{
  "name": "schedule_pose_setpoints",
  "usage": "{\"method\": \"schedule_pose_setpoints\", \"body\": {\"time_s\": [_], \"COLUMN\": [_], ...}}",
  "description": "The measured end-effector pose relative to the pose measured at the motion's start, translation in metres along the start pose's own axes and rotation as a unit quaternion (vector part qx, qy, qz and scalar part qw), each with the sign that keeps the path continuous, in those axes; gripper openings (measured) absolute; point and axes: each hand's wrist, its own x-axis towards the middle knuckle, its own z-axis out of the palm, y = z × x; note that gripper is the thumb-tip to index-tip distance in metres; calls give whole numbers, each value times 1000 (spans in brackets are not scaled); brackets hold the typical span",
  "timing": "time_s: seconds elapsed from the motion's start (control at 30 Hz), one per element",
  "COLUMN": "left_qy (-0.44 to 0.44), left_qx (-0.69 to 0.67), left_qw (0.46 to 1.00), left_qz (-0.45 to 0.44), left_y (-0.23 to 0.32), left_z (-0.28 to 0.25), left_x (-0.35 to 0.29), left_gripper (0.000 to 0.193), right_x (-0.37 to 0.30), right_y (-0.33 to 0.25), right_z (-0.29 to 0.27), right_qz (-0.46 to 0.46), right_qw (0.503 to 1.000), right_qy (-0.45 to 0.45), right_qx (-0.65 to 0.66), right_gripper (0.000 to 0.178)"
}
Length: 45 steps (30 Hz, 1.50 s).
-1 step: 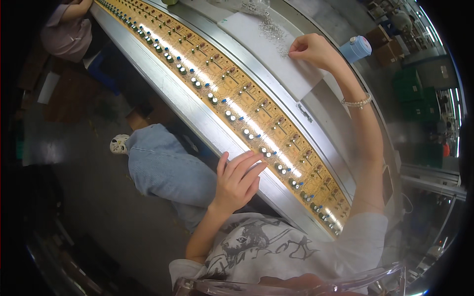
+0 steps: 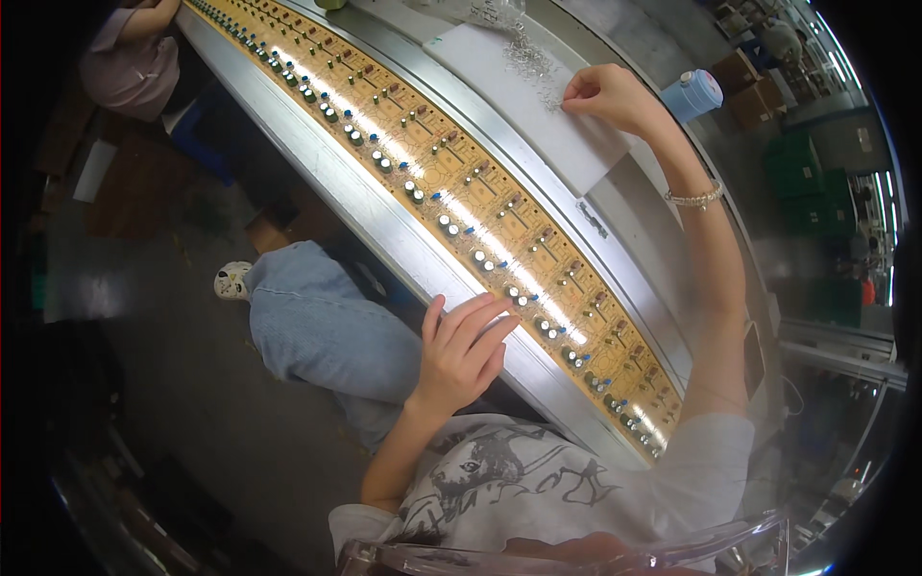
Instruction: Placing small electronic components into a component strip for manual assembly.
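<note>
A long row of yellow-brown circuit boards [image 2: 451, 192] runs diagonally across the view, carrying small upright cylindrical parts with pale tops and blue parts. My left hand [image 2: 459, 357] lies with fingers extended over the near metal rail [image 2: 355, 230], its fingertips at the boards' near edge; it holds nothing I can see. Beyond the boards, my right hand [image 2: 613, 99] is pinched closed at the white sheet [image 2: 586, 154], beside a scatter of tiny silvery wire-like parts [image 2: 530, 60]. Whatever sits between those fingertips is too small to make out.
A clear plastic bag [image 2: 492, 12] rests at the far end of the sheet. Right of my right hand stands a light blue cup-like container [image 2: 693, 94]. Small dark bits [image 2: 593, 219] lie past the far rail. Another person [image 2: 130, 62] is at the far left end.
</note>
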Motion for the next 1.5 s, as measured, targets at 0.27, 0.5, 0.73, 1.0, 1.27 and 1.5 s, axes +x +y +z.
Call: {"method": "schedule_pose_setpoints", "body": {"time_s": [0.27,0.5,0.73,1.0,1.27,1.5], "left_qy": [-3,-3,-7,2,-1,18], "left_qx": [-2,-1,1,11,4,18], "left_qw": [1000,1000,1000,1000,1000,1000], "left_qz": [-1,-1,-4,2,-4,-3], "left_y": [-1,-3,-3,-4,-5,-6], "left_z": [-2,-2,-2,-2,1,1], "left_x": [2,1,0,1,1,4], "left_gripper": [33,34,33,33,32,32], "right_x": [7,2,3,1,-31,-123], "right_y": [8,6,9,12,15,2], "right_z": [-2,1,1,1,-11,19], "right_qz": [-51,-173,-307,-299,-289,-282], "right_qw": [997,984,936,934,949,949], "right_qy": [1,37,72,102,95,-120], "right_qx": [62,-15,-157,-169,-78,67], "right_gripper": [10,8,5,4,3,7]}}
